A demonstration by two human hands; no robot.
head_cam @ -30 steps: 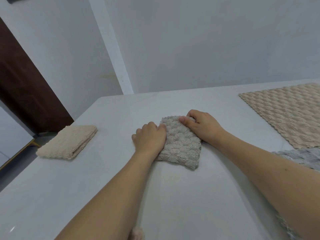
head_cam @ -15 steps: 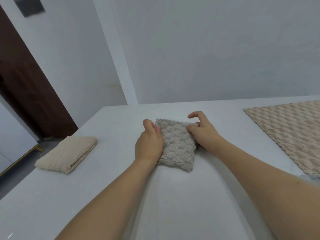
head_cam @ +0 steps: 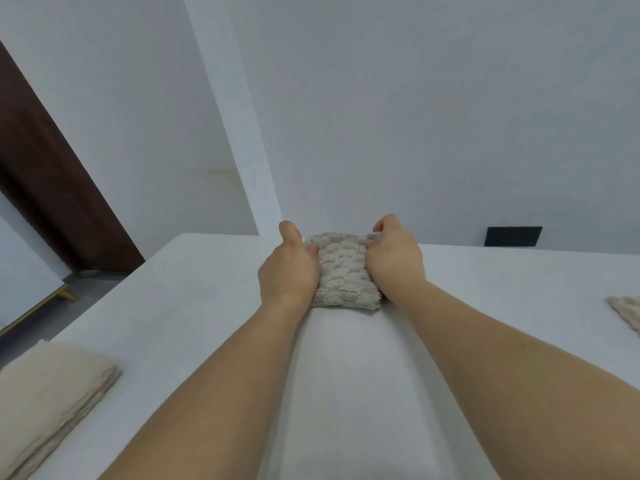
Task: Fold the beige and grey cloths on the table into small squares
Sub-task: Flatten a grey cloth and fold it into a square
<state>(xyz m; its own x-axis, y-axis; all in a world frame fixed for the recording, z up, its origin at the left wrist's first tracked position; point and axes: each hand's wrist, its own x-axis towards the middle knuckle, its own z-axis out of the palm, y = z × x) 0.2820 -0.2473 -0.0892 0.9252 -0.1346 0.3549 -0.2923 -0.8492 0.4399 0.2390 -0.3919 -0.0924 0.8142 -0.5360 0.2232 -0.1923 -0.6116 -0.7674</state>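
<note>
Folded grey cloth [head_cam: 343,271] between hands, long axis running away from viewer; left hand [head_cam: 289,271] and right hand [head_cam: 394,261] equally near, fingers curled gripping side edges.

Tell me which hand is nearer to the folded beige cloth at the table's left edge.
Left. The left hand grips the grey cloth on the side facing the folded beige cloth; the right hand grips its far side.

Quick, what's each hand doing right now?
Left hand: grips the folded grey cloth at its left edge.
Right hand: grips its right edge.
</note>
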